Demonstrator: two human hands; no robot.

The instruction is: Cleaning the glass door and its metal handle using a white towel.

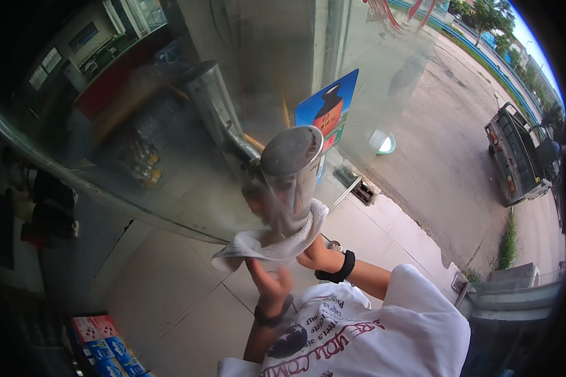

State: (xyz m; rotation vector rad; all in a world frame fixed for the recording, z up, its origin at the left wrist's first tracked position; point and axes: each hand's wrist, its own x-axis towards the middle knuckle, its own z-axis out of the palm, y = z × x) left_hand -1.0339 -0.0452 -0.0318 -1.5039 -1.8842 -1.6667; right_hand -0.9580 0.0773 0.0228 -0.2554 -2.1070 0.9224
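A thick metal tube handle [302,182] with a flat round end stands out from the glass door [188,207]. A white cloth [267,250] is looped round the handle's lower part. My right hand [319,254] is closed on the cloth's right side, its fingertips hidden behind the fabric. On the left side, my left hand [271,286] grips the cloth from below, thumb up against it, slightly blurred. Both wrists wear black bands. Behind the glass, a second metal tube [215,103] shows, either a reflection or a matching handle; I cannot tell which.
A blue sign [327,107] is on the glass beyond the handle. Outside lie a light basin [385,143] and a parked cargo cart [519,154]. A metal floor plate [363,190] sits by the threshold. Coloured packages [107,345] are stacked at lower left on the tiled floor [182,301].
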